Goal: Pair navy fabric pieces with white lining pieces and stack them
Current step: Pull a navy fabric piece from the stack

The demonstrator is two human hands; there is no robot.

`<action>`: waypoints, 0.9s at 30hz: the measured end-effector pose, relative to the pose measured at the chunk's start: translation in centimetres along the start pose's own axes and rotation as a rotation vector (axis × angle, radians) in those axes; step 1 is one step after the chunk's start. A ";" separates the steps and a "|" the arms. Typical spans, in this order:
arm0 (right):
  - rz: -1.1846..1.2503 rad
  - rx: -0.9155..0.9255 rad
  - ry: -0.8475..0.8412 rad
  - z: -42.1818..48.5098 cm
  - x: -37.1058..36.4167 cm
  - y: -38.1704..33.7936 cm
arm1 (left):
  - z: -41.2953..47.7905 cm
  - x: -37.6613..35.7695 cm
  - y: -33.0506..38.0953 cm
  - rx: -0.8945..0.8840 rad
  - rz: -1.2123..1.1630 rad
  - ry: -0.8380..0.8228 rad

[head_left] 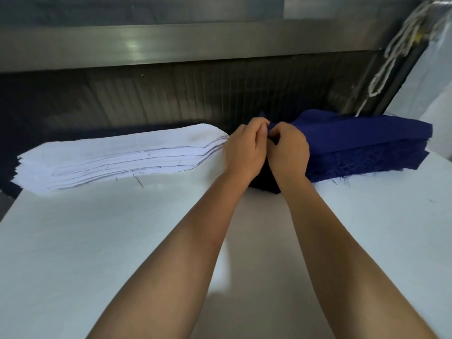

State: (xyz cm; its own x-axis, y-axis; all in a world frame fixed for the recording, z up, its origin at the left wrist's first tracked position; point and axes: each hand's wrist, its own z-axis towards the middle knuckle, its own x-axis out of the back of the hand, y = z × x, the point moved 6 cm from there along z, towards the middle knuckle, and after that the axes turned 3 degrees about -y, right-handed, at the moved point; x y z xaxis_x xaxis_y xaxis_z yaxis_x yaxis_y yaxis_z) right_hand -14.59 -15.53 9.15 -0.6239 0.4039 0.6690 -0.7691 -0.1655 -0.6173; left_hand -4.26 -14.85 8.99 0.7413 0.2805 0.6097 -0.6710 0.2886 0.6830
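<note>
A stack of navy fabric pieces [362,145] lies at the back right of the white table, its front edge frayed. A stack of white lining pieces [117,157] with pencil lines lies at the back left. My left hand [247,150] and my right hand [288,152] meet at the left end of the navy stack, fingers curled and pinching the corner of the top navy piece. The fingertips are partly hidden by the fabric.
The white table [97,241] spreads toward me. Behind the stacks runs a dark ribbed panel [171,99] under a metal rail [171,45]. White cords [391,55] hang at the upper right. More dark fabric [14,143] lies behind the lining stack.
</note>
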 end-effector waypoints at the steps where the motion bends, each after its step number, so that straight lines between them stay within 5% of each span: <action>1: -0.018 0.035 0.020 0.0 0.3 -0.3 | 0.2 0.1 0.3 0.027 0.000 -0.003; 6: -0.162 0.225 0.013 -0.3 0.3 -1.0 | 1.0 0.9 0.1 0.187 -0.028 -0.031; 14: -0.344 0.227 -0.079 0.4 1.2 3.1 | -1.3 3.7 -4.5 0.471 -0.447 0.366; 23: -0.281 0.458 0.118 -1.1 3.7 4.6 | -4.4 6.9 -8.6 0.543 -0.473 0.532; 27: -0.250 0.700 0.278 -3.5 4.7 2.7 | -6.3 8.3 -9.3 0.571 -0.451 0.515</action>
State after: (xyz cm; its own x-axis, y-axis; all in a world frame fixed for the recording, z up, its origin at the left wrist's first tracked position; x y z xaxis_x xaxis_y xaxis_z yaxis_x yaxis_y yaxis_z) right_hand -19.15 -10.96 9.18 -0.4345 0.6984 0.5687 -0.8480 -0.5300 0.0029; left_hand 8.05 -9.43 5.17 0.7420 0.6665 0.0716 -0.1048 0.0099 0.9944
